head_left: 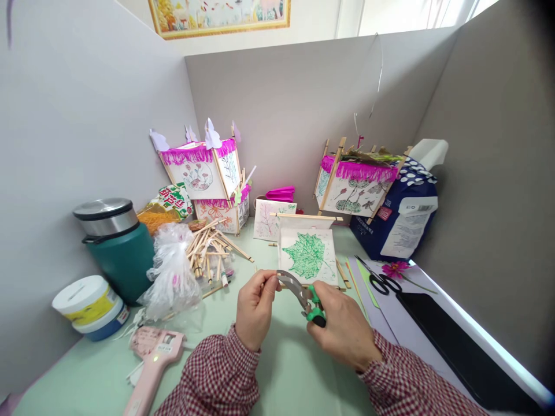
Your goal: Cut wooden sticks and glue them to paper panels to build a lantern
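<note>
My right hand (347, 323) is wrapped round the green handles of pruning shears (297, 287), whose curved grey blades point left. At the blade tips my left hand (255, 306) is closed in a pinch of thumb and fingers. What it pinches is mostly hidden by the fingers; only a small pale bit shows at the tips. Just behind the shears lies a white panel (286, 237) with a green leaf rubbing (306, 254), edged with thin wooden sticks (307, 217). The blades overlap the panel's lower left corner, and I cannot tell whether they touch it.
Left stand a green flask (125, 254), white tub (84, 294), plastic bag (173, 266), stick pile (212, 248) and pink glue gun (154, 364). Paper lanterns (199, 173) stand behind. Right are another lantern (351, 190), blue tissue pack (399, 219), scissors (381, 283) and a black slab (459, 346).
</note>
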`<state>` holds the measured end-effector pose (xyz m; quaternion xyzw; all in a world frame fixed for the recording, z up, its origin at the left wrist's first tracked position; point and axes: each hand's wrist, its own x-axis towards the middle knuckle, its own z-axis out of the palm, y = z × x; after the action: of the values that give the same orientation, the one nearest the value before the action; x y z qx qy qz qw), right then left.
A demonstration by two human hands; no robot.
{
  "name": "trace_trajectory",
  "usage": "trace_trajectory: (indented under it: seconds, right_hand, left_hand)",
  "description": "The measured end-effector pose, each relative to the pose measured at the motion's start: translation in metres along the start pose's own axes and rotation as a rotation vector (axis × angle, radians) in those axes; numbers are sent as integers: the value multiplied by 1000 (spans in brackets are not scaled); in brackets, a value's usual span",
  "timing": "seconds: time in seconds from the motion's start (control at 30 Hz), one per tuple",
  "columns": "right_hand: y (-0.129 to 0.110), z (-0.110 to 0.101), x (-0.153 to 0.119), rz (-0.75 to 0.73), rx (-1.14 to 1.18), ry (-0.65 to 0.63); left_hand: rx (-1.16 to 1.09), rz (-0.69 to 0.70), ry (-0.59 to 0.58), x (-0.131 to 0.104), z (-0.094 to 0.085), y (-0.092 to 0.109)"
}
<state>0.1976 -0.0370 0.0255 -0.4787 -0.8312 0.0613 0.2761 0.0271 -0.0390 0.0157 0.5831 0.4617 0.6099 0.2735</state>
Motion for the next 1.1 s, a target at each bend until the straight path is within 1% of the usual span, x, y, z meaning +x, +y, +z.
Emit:
trace_trajectory:
  seconds: [0.2,0.43,0.67,0.83,0.97,1.1]
  right_hand:
    - [1,-1,0,0,-7,-6]
    - [1,-1,0,-12,2,-8]
    - [2,-1,1,36,-39,-22]
    - [2,-2,2,44,-13,-14]
    - [2,-3,2,28,-16,10]
    - [2,-3,3,-3,-44,30]
  left_hand:
    - [-88,-65,-11,-1,1,-4]
    - [-183,-130,-37,0,0,-2]
    - [-177,-134,-47,0,1,-2]
    - [-224,-159,-72,0,3,5]
    - [-254,-161,-56,1,3,7]
    - [-244,-166,-47,1,3,2]
